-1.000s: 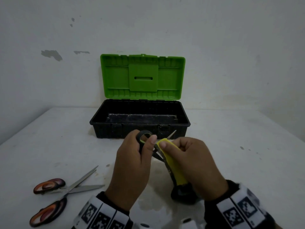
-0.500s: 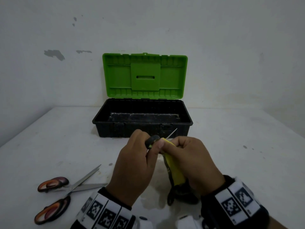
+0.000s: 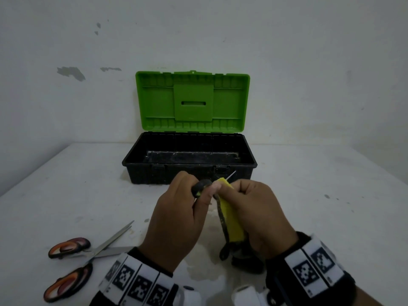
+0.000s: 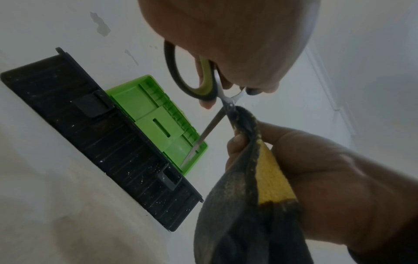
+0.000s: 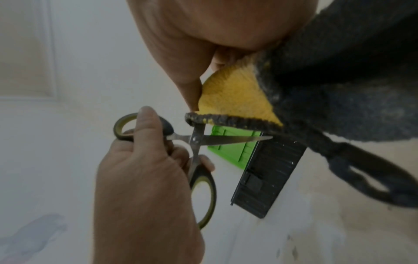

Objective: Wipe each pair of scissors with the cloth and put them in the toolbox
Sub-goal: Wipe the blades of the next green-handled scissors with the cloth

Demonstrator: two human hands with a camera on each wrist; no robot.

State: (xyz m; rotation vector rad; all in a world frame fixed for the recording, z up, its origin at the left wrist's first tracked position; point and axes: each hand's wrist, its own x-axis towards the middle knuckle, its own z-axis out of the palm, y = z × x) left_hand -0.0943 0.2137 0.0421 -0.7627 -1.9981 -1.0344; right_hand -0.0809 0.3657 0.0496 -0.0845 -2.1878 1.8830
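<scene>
My left hand (image 3: 187,208) grips the black-and-green handles of a small pair of scissors (image 5: 199,141), blades spread apart. One blade (image 4: 203,137) sticks out bare toward the toolbox. The other blade is wrapped in a yellow-and-dark-grey cloth (image 3: 231,221) that my right hand (image 3: 254,208) pinches around it. Both hands hover above the table just in front of the open toolbox (image 3: 189,160), which has a black base and an upright green lid (image 3: 192,102). A second pair of scissors (image 3: 88,255) with orange-and-black handles lies spread open on the table at the near left.
The white table (image 3: 320,206) meets a white wall right behind the toolbox. A wet-looking patch (image 3: 205,268) marks the table under my hands. The cloth's dark loop (image 5: 371,180) hangs below my right hand.
My left hand has moved closer to the right one, so the handle ring now sits against the cloth. The view shifted slightly; the orange scissors stayed put.
</scene>
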